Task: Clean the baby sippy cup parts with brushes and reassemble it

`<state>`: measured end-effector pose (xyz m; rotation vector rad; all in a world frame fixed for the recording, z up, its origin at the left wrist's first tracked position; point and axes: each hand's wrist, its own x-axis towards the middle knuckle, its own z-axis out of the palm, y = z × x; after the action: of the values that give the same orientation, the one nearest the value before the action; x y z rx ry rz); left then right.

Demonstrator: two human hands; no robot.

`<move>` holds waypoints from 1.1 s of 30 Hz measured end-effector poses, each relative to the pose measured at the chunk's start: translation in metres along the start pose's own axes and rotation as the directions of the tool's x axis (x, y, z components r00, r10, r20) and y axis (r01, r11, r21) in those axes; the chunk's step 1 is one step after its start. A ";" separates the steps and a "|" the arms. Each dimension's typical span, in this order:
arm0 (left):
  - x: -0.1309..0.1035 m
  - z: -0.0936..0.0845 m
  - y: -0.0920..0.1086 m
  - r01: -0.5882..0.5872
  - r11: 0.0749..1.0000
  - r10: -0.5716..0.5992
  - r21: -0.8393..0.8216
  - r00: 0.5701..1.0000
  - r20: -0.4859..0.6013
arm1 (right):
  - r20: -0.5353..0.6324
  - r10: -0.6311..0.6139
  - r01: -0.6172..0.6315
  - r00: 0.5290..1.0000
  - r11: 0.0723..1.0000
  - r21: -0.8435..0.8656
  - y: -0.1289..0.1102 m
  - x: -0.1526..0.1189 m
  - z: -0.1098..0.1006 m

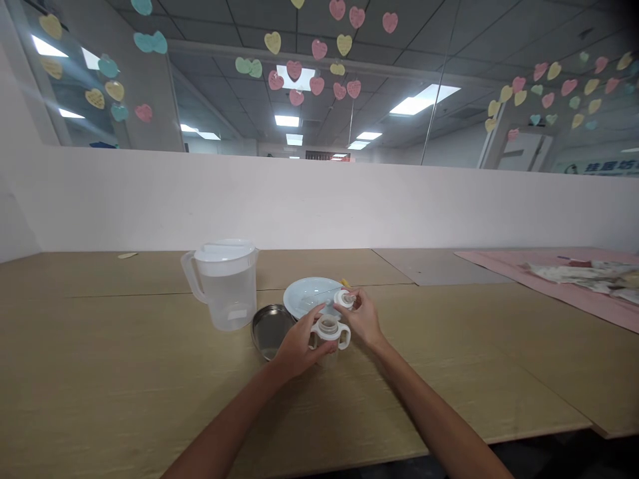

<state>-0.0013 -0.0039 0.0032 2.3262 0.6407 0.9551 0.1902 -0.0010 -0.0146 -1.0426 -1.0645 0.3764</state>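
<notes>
On the tan table (150, 399) our left hand (296, 346) curls round the handled bottle (328, 327), likely steadying it; our right hand (367, 321) pinches the teat cap (344, 299) clear

1. To your right, a pink cloth (499, 259) lies on the table (449, 372), a crumpled pale fabric (594, 276) upon it.
2. Facing you, a white wall (319, 199) runs below glass panes (210, 93).
3. Above you, heart-shaped notes (318, 49) dot the glass.
</notes>
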 end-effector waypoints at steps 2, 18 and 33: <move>0.000 0.000 0.000 -0.005 1.000 0.005 -0.004 1.000 0.003 | -0.030 -0.015 0.015 0.999 1.000 -0.004 -0.004 -0.001 0.000; -0.001 -0.001 0.003 -0.003 1.000 0.003 0.026 1.000 -0.007 | -0.017 -0.150 0.143 0.989 0.965 -0.220 -0.007 0.000 -0.006; -0.001 -0.001 -0.001 -0.021 0.998 0.020 0.052 1.000 0.017 | 0.235 -0.223 0.312 0.946 0.826 -0.469 -0.013 -0.004 -0.008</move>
<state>-0.0024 -0.0036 0.0031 2.3881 0.6431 0.9373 0.1926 -0.0144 -0.0071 -1.3117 -1.4938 -0.0563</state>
